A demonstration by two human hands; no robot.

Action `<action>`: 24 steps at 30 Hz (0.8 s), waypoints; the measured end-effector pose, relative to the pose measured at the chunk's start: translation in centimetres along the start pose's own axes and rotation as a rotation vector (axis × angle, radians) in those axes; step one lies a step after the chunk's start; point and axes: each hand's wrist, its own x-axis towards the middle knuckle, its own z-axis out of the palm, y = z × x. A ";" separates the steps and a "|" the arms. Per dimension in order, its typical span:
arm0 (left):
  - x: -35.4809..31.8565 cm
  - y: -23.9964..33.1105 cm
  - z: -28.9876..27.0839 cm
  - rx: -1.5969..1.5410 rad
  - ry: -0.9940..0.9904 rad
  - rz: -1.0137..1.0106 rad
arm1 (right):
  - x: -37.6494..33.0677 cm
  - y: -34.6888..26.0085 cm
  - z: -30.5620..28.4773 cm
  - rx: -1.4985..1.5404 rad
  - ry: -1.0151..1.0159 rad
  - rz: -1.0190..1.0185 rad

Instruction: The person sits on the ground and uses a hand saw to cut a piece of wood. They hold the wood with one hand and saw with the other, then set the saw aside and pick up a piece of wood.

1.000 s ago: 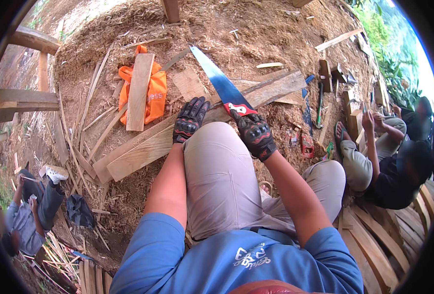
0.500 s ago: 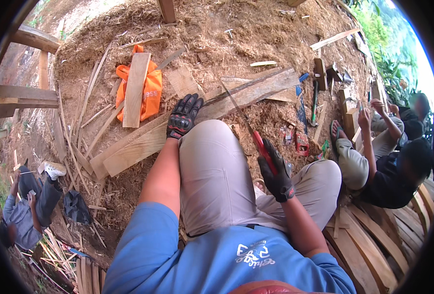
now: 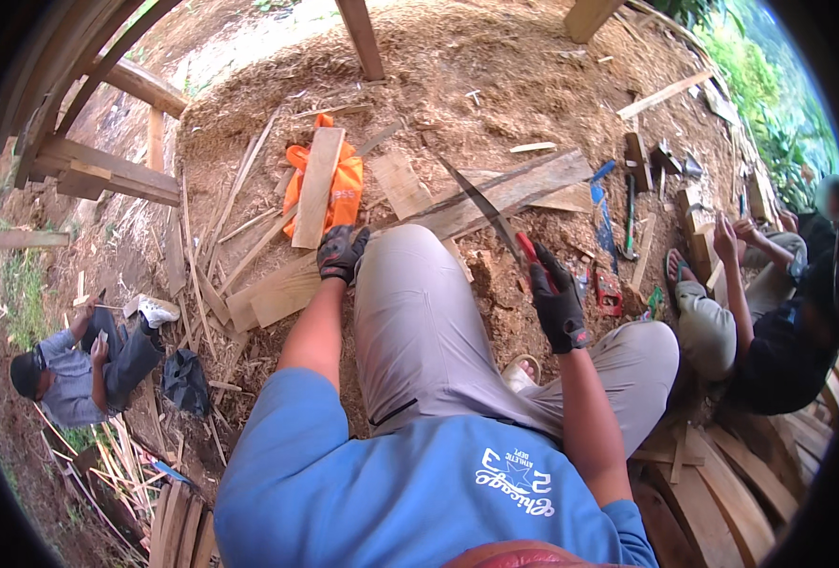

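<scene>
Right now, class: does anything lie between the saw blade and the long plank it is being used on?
Nothing visible does. The right hand holds the saw, its blade lying across the long plank; the left hand presses that plank.

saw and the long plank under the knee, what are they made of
Saw: blade looks like thin bare metal, dull grey and flat; the grip in the right hand is red, probably plastic, though the glove hides most of it. Plank: rough unpainted wood, weathered grey-brown with visible grain and a splintery edge. The left hand rests on its paler end.
</scene>
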 end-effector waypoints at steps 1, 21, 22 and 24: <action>-0.2 -1.1 0.0 0.046 0.044 -0.040 | 0.3 -0.3 0.2 -0.004 -0.017 -0.002; -0.2 -3.1 1.9 0.070 0.232 -0.086 | -7.4 -9.7 -0.5 -0.219 -0.188 -0.023; -0.2 -3.2 1.9 0.074 0.237 -0.085 | -7.2 -10.4 -0.8 -0.156 -0.199 -0.006; -0.3 -3.3 1.9 0.078 0.241 -0.084 | -6.6 -12.4 -1.8 -0.011 -0.293 0.132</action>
